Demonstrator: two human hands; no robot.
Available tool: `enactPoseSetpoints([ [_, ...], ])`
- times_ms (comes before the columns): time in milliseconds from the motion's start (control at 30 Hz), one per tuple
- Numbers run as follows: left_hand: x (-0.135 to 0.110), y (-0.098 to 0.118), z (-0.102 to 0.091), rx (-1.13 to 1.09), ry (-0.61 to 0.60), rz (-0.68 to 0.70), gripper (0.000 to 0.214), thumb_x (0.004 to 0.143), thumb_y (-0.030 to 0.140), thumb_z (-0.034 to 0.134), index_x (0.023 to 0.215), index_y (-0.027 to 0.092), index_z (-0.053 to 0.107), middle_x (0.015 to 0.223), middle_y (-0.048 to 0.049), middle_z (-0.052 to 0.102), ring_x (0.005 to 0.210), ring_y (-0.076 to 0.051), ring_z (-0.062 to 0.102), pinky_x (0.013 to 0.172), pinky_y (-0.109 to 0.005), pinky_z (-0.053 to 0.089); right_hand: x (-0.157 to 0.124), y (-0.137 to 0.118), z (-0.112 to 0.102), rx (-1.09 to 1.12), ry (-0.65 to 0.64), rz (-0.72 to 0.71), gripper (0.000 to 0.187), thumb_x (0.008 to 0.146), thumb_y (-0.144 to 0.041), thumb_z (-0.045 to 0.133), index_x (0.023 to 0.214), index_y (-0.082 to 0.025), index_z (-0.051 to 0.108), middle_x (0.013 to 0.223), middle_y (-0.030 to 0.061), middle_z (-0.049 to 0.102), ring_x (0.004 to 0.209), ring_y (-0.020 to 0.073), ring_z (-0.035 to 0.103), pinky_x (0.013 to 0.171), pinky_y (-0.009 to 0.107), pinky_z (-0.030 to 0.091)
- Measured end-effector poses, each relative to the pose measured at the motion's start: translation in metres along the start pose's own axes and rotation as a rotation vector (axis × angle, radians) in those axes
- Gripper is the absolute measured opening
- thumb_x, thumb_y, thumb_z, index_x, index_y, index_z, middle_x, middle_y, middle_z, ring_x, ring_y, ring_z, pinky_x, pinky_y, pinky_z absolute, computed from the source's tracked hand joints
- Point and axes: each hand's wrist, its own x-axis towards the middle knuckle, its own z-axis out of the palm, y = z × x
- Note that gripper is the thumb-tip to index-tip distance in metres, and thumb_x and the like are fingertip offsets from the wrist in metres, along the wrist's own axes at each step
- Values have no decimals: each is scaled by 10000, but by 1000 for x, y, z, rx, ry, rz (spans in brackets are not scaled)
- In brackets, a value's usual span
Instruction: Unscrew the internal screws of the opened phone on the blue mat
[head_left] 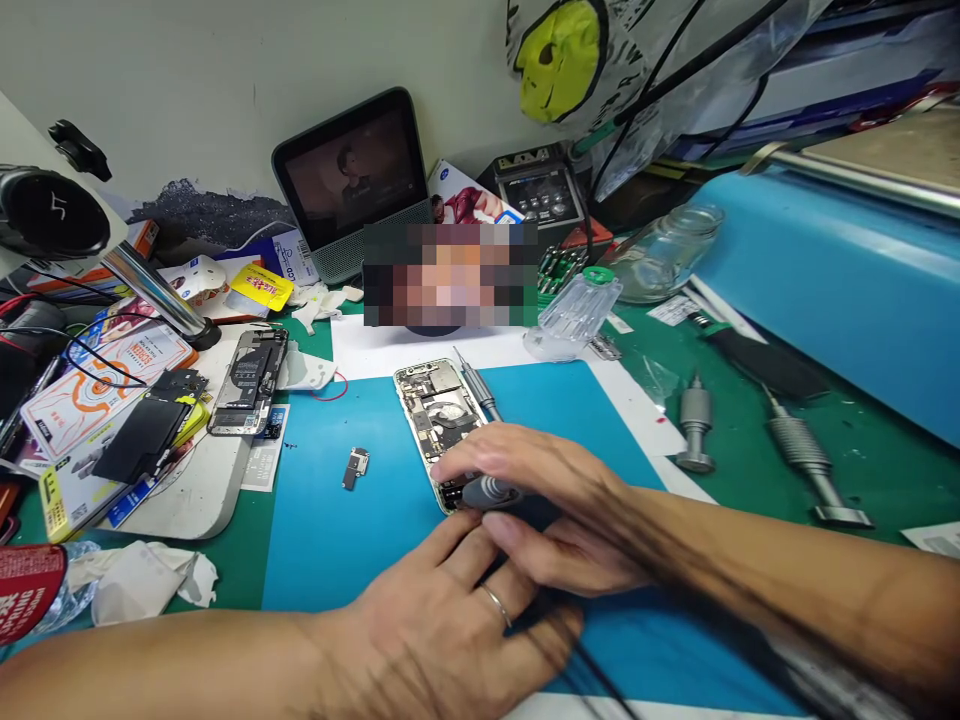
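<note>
An opened phone [442,400] with bare inner parts lies aslant on the blue mat [337,540]. At its lower end, my right hand [547,500] is closed around a grey-handled screwdriver [491,490], whose tip is hidden. Close below the phone's bottom edge, my left hand [457,610], with a ring on one finger, has its fingers bent. Their tips run under my right hand, so what they hold is out of sight. Another slim screwdriver [478,388] lies along the phone's right side. Left of the phone rests a small grey metal piece [355,467].
A second opened phone [249,382] and phone parts sit on a white base [217,490] at left. Two screwdrivers [696,425] [806,455] stand or lie at right. Behind are a clear cup [574,315], a glass jar [679,255] and a display [349,185]. Blurred dark strands cross my right arm.
</note>
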Motion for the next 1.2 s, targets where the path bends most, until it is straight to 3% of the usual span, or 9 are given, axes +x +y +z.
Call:
enactPoseSetpoints([
  [133, 0, -1, -3, -12, -4, 0, 705, 919, 661, 329, 1373, 137, 461, 1289, -104, 540, 1203, -306, 493, 1121, -450, 308, 0, 0, 0, -24, 6, -1, 639, 854, -51, 514, 1436, -194, 292, 1026, 85, 679, 899, 174, 669, 770, 340, 580],
  [333, 0, 0, -4, 0, -15, -8, 721, 895, 677, 399, 1379, 145, 448, 1390, -125, 472, 1248, -322, 465, 1143, -452, 277, -3, 0, 1, 1, 7, 31, 681, 815, -22, 496, 1438, -190, 280, 1037, 96, 671, 888, 180, 667, 754, 366, 598],
  [500, 1, 0, -4, -1, -29, -1, 718, 906, 672, 373, 1379, 137, 450, 1368, -132, 492, 1282, -350, 425, 1112, -499, 302, -3, -2, 3, 4, 24, 103, 636, 860, -37, 498, 1426, -239, 287, 944, 42, 675, 802, 141, 679, 707, 288, 618],
  [667, 2, -1, -10, -16, -75, 7, 676, 924, 629, 408, 1380, 131, 448, 1404, -150, 459, 1307, -366, 386, 1110, -524, 287, -3, -2, 3, 20, 32, 132, 659, 862, -43, 491, 1448, -237, 260, 922, 42, 663, 739, 137, 666, 638, 262, 618],
  [967, 2, -1, -10, -26, -41, 13, 660, 928, 610, 412, 1372, 124, 453, 1384, -137, 464, 1257, -332, 430, 1133, -475, 258, -3, -3, 1, -4, -5, 62, 726, 828, -34, 504, 1472, -215, 224, 1001, 80, 683, 888, 182, 679, 748, 369, 619],
  [1200, 1, 0, -6, -41, -60, -8, 704, 903, 660, 407, 1369, 134, 449, 1291, -125, 531, 1145, -308, 485, 1073, -461, 322, 1, -1, 0, -54, -15, 46, 544, 863, -78, 588, 1340, -225, 374, 973, 59, 700, 846, 159, 684, 740, 317, 614],
])
